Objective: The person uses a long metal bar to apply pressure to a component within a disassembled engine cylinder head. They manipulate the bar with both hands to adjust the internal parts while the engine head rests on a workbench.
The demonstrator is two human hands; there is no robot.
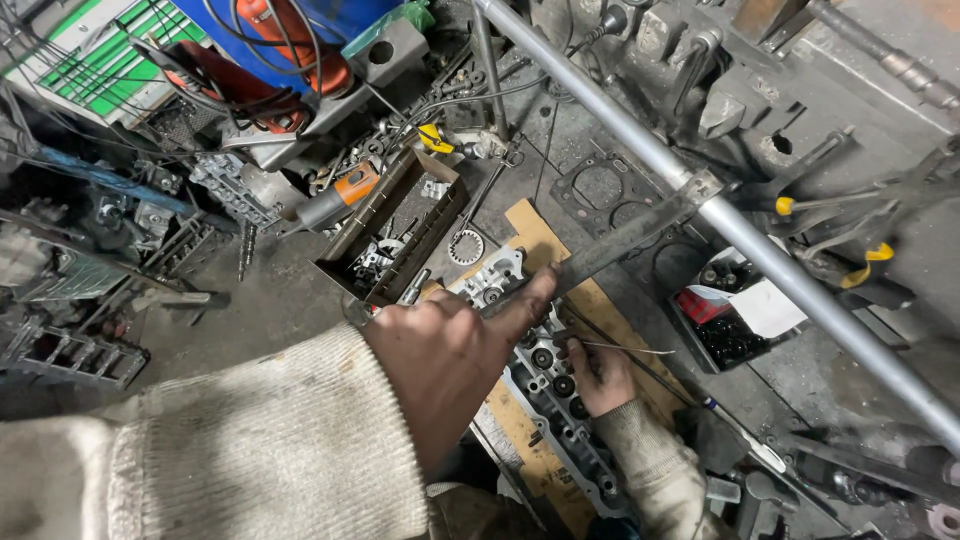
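Two hands busy here: the left hand (450, 355) is wrapped round a long flat bar (620, 243), seemingly levering down on the cylinder head (545, 385) lying on cardboard (535, 232); just right, the right hand (600, 375) pinches a thin wire (630, 348) over a valve pocket.

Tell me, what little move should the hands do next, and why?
Probably press the flat bar down a bit more. The left hand grips its end over the cylinder head, and the right hand rests on the head, pinching a thin wire, seemingly waiting for room to work.
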